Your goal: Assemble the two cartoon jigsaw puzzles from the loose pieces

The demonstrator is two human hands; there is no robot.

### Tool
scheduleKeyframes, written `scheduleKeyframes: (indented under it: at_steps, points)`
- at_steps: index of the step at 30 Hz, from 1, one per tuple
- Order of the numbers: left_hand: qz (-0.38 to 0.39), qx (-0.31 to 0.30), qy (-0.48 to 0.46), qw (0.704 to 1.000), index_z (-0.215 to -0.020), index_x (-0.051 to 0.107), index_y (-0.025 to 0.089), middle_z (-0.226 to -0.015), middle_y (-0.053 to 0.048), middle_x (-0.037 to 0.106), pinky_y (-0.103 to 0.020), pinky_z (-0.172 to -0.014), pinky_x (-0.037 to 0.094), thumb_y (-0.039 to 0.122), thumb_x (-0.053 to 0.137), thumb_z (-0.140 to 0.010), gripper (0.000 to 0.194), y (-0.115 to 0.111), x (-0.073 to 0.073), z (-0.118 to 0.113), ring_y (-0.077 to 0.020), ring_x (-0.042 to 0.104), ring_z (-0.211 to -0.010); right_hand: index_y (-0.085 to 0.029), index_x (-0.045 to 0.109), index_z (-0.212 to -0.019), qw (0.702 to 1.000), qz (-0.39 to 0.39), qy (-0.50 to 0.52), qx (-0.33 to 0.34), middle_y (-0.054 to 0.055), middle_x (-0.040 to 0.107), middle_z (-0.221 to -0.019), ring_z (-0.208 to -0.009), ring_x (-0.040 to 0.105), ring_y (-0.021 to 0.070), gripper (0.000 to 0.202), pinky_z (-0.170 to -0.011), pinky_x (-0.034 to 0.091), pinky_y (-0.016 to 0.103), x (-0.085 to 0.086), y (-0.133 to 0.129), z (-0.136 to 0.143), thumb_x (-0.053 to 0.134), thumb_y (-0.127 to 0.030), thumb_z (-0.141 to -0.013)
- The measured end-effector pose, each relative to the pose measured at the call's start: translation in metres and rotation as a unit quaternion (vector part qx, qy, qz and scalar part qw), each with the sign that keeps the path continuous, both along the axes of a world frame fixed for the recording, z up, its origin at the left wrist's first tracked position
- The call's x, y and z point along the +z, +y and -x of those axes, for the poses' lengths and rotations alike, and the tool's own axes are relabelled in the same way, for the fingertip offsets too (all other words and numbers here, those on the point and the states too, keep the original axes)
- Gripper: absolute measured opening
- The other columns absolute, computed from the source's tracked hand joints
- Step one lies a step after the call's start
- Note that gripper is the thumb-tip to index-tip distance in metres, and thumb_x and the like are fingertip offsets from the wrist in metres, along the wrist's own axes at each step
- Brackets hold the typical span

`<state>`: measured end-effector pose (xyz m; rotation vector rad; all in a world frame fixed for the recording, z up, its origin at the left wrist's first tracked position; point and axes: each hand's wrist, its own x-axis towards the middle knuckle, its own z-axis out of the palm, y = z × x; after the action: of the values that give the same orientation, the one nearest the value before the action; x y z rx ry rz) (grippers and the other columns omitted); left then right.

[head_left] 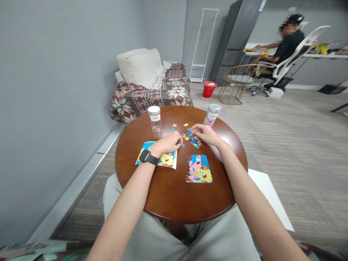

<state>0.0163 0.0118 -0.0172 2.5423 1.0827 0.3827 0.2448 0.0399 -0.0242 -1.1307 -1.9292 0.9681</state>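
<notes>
Loose puzzle pieces (187, 138) lie in a scattered pile on the round brown table (168, 192). My right hand (205, 133) reaches over the pile's right side, fingers bent and apart, touching or just above the pieces. To the left of the pile, my left hand (172, 141) rests with its fingers curled; whether they hold a piece is hidden. Beneath that hand and wrist lies a printed picture sheet (167, 159), partly covered. A partly joined puzzle (199, 169) with pink and yellow cartoon figures lies nearer me, below the pile.
A clear jar (156, 123) with a white lid stands at the table's back left, and a printed jar (211, 115) at the back right. Beyond are a covered sofa (152, 95), a red bin (209, 89), a wire chair (239, 79) and a seated person (290, 45).
</notes>
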Motion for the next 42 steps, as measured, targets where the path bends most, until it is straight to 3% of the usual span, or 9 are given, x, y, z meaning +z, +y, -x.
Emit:
scheduleKeyframes:
  at_steps: [5, 12, 16, 20, 26, 31, 36, 39, 42]
  points:
    - [-0.002, -0.013, -0.002, 1.0, -0.09, 0.06, 0.017, -0.093, -0.005, 0.058, -0.03, -0.082, 0.043, 0.013, 0.048, -0.083, 0.014, 0.002, -0.002, 0.0, -0.0184, 0.055, -0.089, -0.016, 0.064, -0.089, 0.999, -0.021, -0.049, -0.002, 0.001, 0.065, -0.065, -0.049, 0.05, 0.0098, 0.023, -0.051, 0.042, 0.022, 0.005, -0.002, 0.001, 0.057, -0.037, -0.083]
    - [0.005, -0.006, 0.002, 1.0, -0.084, 0.057, 0.017, -0.09, -0.004, 0.056, -0.03, -0.08, 0.041, 0.018, 0.051, -0.085, 0.007, 0.001, -0.001, 0.0, -0.0184, 0.053, -0.088, -0.015, 0.063, -0.079, 0.995, -0.047, -0.089, 0.009, -0.004, 0.047, -0.051, -0.052, 0.044, 0.0116, 0.031, -0.057, 0.039, 0.024, 0.007, -0.003, 0.002, 0.05, -0.042, -0.085]
    - [0.011, 0.002, -0.012, 1.0, -0.083, 0.053, 0.018, -0.086, -0.003, 0.057, -0.029, -0.075, 0.04, 0.018, 0.054, -0.083, 0.001, 0.0, -0.001, 0.001, -0.0178, 0.052, -0.082, -0.015, 0.065, -0.084, 0.996, -0.035, -0.083, 0.005, -0.004, 0.047, -0.053, -0.054, 0.045, 0.0127, 0.025, -0.056, 0.038, 0.024, 0.008, -0.003, 0.0, 0.043, -0.026, -0.081]
    - [0.012, 0.012, -0.003, 1.0, -0.081, 0.05, 0.019, -0.082, -0.002, 0.057, -0.029, -0.071, 0.039, 0.015, 0.052, -0.083, 0.004, -0.002, 0.002, -0.001, -0.0172, 0.052, -0.077, -0.015, 0.065, -0.088, 0.998, -0.011, -0.057, 0.031, -0.002, 0.054, -0.061, -0.06, 0.05, 0.0132, 0.035, -0.061, 0.042, 0.024, 0.007, -0.002, -0.003, 0.04, -0.01, -0.066]
    - [0.011, 0.006, -0.007, 1.0, -0.086, 0.054, 0.018, -0.082, -0.002, 0.06, -0.027, -0.069, 0.039, 0.016, 0.051, -0.085, 0.004, -0.004, 0.007, -0.003, -0.0163, 0.053, -0.076, -0.017, 0.062, -0.094, 0.998, -0.051, -0.024, -0.003, 0.002, 0.064, -0.082, -0.07, 0.061, 0.014, 0.032, -0.07, 0.05, 0.028, -0.001, 0.001, 0.0, 0.05, -0.006, -0.066]
    - [0.029, 0.06, -0.027, 0.997, -0.08, 0.057, 0.018, -0.078, -0.002, 0.063, -0.028, -0.07, 0.042, 0.016, 0.05, -0.085, 0.008, -0.008, 0.014, -0.006, -0.0163, 0.057, -0.073, -0.018, 0.057, -0.096, 0.997, 0.007, 0.067, -0.046, 0.001, 0.066, -0.081, -0.07, 0.066, 0.0143, 0.031, -0.068, 0.055, 0.028, 0.0, 0.002, 0.005, 0.065, -0.012, -0.067]
    - [0.156, 0.158, -0.18, 0.958, -0.076, 0.056, 0.016, -0.075, -0.003, 0.067, -0.026, -0.068, 0.048, 0.015, 0.062, -0.078, 0.007, -0.004, 0.012, -0.007, -0.0149, 0.063, -0.071, -0.018, 0.057, -0.095, 0.981, 0.118, 0.132, -0.077, 0.004, 0.072, -0.08, -0.063, 0.067, 0.0138, 0.033, -0.058, 0.055, 0.025, 0.011, -0.002, 0.001, 0.075, -0.022, -0.068]
    - [0.254, 0.178, -0.273, 0.911, -0.074, 0.056, 0.015, -0.067, -0.002, 0.066, -0.025, -0.065, 0.05, 0.013, 0.065, -0.076, 0.01, 0.0, 0.011, -0.006, -0.0127, 0.063, -0.066, -0.017, 0.058, -0.09, 0.972, 0.171, 0.142, -0.077, 0.007, 0.075, -0.085, -0.062, 0.067, 0.013, 0.028, -0.055, 0.053, 0.022, 0.016, -0.004, -0.002, 0.076, -0.021, -0.069]
    - [0.293, 0.191, -0.314, 0.883, -0.075, 0.059, 0.013, -0.065, -0.002, 0.065, -0.023, -0.061, 0.049, 0.011, 0.064, -0.077, 0.006, -0.001, 0.013, -0.005, -0.011, 0.063, -0.062, -0.017, 0.059, -0.088, 0.967, 0.191, 0.148, -0.084, 0.008, 0.076, -0.089, -0.065, 0.068, 0.0129, 0.024, -0.057, 0.054, 0.022, 0.017, -0.005, -0.003, 0.076, -0.018, -0.071]
